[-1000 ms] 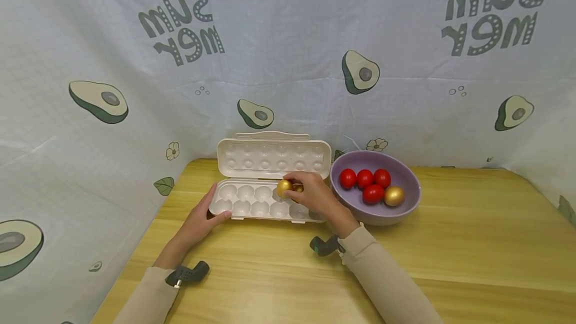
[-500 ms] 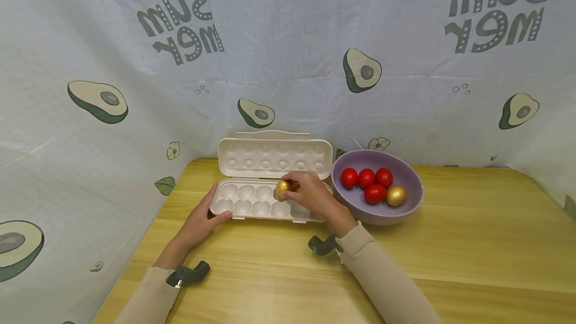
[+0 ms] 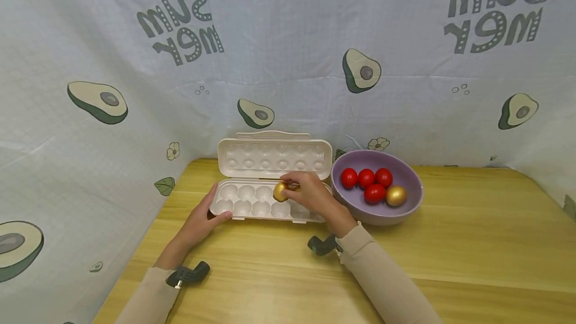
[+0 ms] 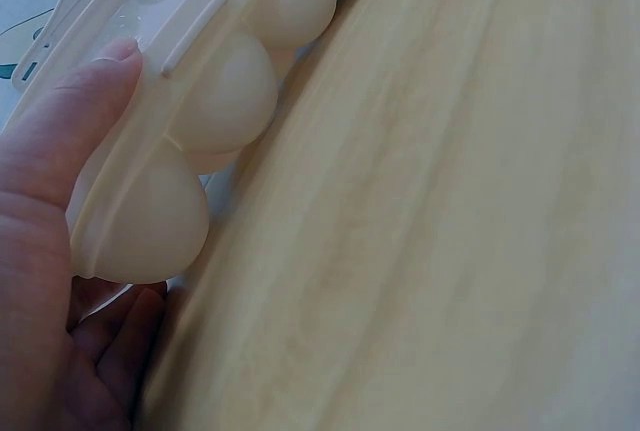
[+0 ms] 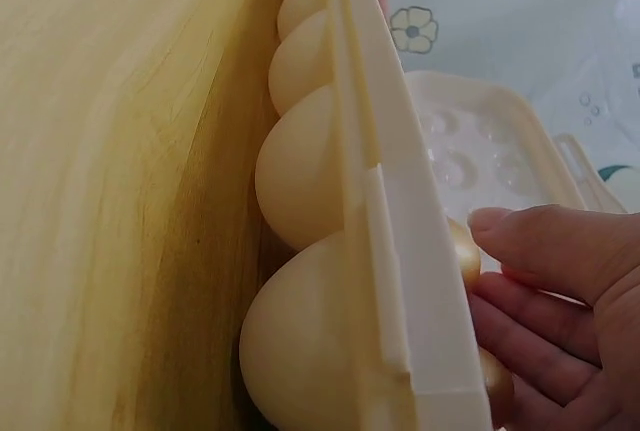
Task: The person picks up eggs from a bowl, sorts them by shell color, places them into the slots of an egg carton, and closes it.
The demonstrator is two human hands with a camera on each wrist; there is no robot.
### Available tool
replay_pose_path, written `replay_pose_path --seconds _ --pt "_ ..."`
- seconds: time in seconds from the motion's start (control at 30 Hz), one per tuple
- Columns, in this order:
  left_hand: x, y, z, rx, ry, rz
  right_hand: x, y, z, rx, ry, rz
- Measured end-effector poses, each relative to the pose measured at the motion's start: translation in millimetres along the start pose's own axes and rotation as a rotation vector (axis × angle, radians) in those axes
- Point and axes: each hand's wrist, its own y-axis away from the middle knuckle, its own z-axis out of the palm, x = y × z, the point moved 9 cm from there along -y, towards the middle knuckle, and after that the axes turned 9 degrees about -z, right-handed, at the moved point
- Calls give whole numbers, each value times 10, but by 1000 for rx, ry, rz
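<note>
An egg carton (image 3: pixel 252 217) in off-white plastic lies with its lid (image 3: pixel 274 154) raised against the back cloth. My left hand (image 3: pixel 198 221) grips its left end; in the left wrist view the thumb (image 4: pixel 75 126) lies over the rim and the other fingers curl beneath. With thumb and fingertips, my right hand (image 3: pixel 312 194) pinches a gold egg (image 3: pixel 280 192) at a back-row cup right of the middle. Whether this egg touches the cup's bottom is hidden. In the right wrist view, another gold egg (image 5: pixel 497 388) shows partly behind the carton's rim.
Right of the carton stands a purple bowl (image 3: pixel 382 218) with several red eggs (image 3: pixel 374 193) and one gold egg (image 3: pixel 396 196). A cloth printed with avocados (image 3: pixel 361 71) hangs behind the wooden table (image 3: pixel 270 269).
The gold egg in my right hand has shifted slightly left and down at the carton and tilted a little. My left hand keeps its place on the carton.
</note>
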Motion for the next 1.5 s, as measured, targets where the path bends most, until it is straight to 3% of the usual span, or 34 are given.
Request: replay_pose_path --seconds 0.13,0.4,0.7,1.2,1.5 --pt "-2 -8 8 -2 -2 3 -7 3 -11 -7 -4 7" --pt "14 -13 16 -2 -12 7 70 56 -116 13 7 97" --pt "11 -6 5 1 -20 6 82 58 -65 -5 -54 124" --pt "17 0 -1 1 -1 6 19 28 -31 5 -86 103" --pt "12 10 -2 3 -5 6 28 40 -117 10 -87 108"
